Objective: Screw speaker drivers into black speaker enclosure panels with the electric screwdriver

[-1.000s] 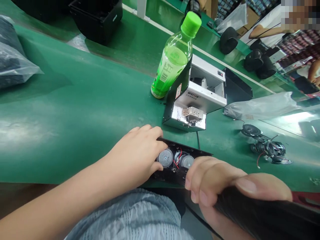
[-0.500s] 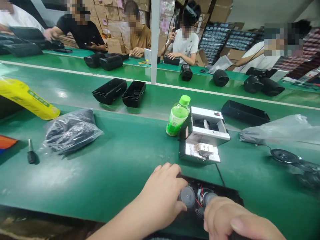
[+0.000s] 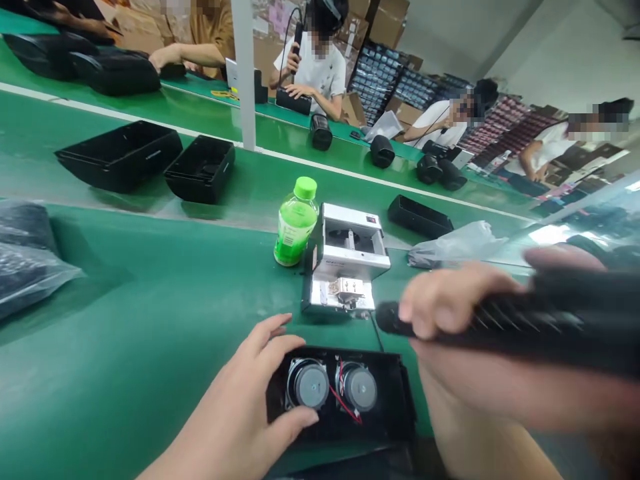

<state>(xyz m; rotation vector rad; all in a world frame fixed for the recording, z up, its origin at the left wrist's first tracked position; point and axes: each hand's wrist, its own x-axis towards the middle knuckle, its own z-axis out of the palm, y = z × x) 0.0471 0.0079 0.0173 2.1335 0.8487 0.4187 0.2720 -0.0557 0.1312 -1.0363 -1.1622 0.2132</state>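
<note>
In front of me lies a black speaker housing (image 3: 387,393) with two round speaker drivers (image 3: 361,389) in it. Red wires run between the drivers. My left hand (image 3: 250,393) curves around the housing's left end, fingers at its top edge and thumb beside the left driver. Raised above the bench on the right, my right hand (image 3: 445,300) is closed around a black electric screwdriver (image 3: 520,320), whose ribbed body is blurred by motion. The screwdriver is apart from the housing, its narrow end pointing left. Just beyond the housing stands a white-and-black machine (image 3: 345,260).
A green-capped bottle (image 3: 295,223) stands left of the machine. Two open black housings (image 3: 120,160) lie on the green bench further left. A bag (image 3: 30,260) sits at the left edge, and clear plastic (image 3: 457,243) lies to the right. Several people work across the bench.
My right hand has lifted the screwdriver off the drivers and moved up and right. My left hand has spread wider at the housing. The view has turned right.
</note>
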